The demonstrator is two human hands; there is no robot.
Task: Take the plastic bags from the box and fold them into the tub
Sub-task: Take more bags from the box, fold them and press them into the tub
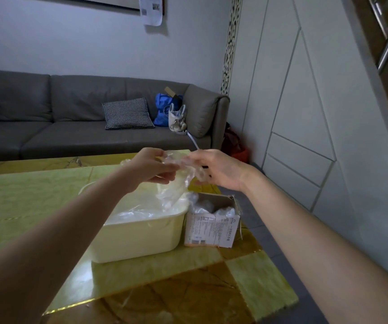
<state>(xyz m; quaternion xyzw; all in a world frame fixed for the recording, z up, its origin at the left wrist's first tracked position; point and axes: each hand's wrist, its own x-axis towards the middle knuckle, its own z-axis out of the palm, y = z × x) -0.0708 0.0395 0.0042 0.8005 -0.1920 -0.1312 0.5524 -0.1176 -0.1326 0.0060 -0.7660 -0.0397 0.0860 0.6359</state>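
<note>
Both forearms are bare to the frame edge, with no sleeves, the left hand (149,166) and right hand (221,169) ungloved.

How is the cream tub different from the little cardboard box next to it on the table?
The tub is the larger one, smooth, plain cream plastic with rounded corners; the box is smaller, white printed cardboard with a torn-open top. The tub holds flattened clear plastic; the box holds crumpled clear plastic. Both stand upright, side by side on the table, open at the top.
</note>
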